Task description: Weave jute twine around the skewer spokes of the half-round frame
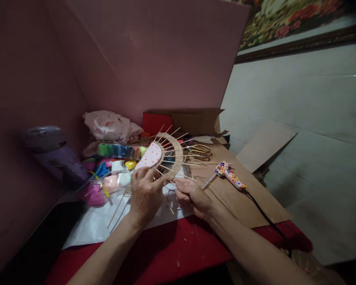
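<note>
A fan-shaped woven piece (178,152) is held up in front of me, with tan twine wound in an arc around thin sticks that spread outward. At its centre is a pale pink half-round pad (150,155) with darker dots. My left hand (145,196) is closed around the lower left of this piece, below the pad. Close beside it, my right hand (192,196) is closed in a pinch at the lower end of the twine arc. Its fingertips seem to grip the twine, though they mostly hide it.
A flowered glue gun (230,175) with a black cord lies on brown cardboard (255,208) at right. Bags of coloured clay (118,151) lie at left, near pink crumpled cloth (109,126) and a purple bottle (55,158). White sheeting (89,229) covers part of the red table (166,253).
</note>
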Tool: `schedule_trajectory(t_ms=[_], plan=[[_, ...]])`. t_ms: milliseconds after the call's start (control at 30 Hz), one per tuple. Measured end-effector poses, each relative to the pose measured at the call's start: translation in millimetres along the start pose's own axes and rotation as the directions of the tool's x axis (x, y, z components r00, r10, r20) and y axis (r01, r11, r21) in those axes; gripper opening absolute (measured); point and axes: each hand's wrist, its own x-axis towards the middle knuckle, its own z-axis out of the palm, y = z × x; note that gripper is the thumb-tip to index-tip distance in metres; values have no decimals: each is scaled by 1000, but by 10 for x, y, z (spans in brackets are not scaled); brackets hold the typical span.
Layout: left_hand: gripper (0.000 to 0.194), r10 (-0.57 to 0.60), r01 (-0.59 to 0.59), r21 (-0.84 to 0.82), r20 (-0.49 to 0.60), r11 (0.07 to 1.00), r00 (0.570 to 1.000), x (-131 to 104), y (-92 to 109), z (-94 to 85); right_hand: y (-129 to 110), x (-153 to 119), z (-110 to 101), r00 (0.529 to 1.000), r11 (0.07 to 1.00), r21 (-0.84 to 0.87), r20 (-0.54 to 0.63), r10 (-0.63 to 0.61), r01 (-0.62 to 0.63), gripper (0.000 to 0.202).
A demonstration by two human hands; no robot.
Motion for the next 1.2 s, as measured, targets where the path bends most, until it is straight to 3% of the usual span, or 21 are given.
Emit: schedule_trajectory(t_ms=[300,467,633,733,1000,1200], plan=[[34,69,-68,-15,89,998,994,-21,-31,76,-5,-12,19,1000,1000,11,6,16,-16,21],[30,86,-87,-63,-15,994,996,-8,-18,6,-7,-11,6,1000,1000,4,4,12,-12,21],[25,-19,-9,-198,-141,980,990,-11,-6,-24,-16,-10,8,1000,1000,-4,3,13,-13,21],[27,-53,26,-260,-98,965,994,-27,-9,23,-17,-18,15,1000,1000,12,8,25,-25,18],[41,24,-35,-312,-37,950,999,-34,-1,72,-12,-10,5,1000,1000,19,1,12,-12,21],[48,-109,79,-368,-60,926,992,-14,-37,15,-35,-21,28,1000,1000,3,-5,16,-16,22]])
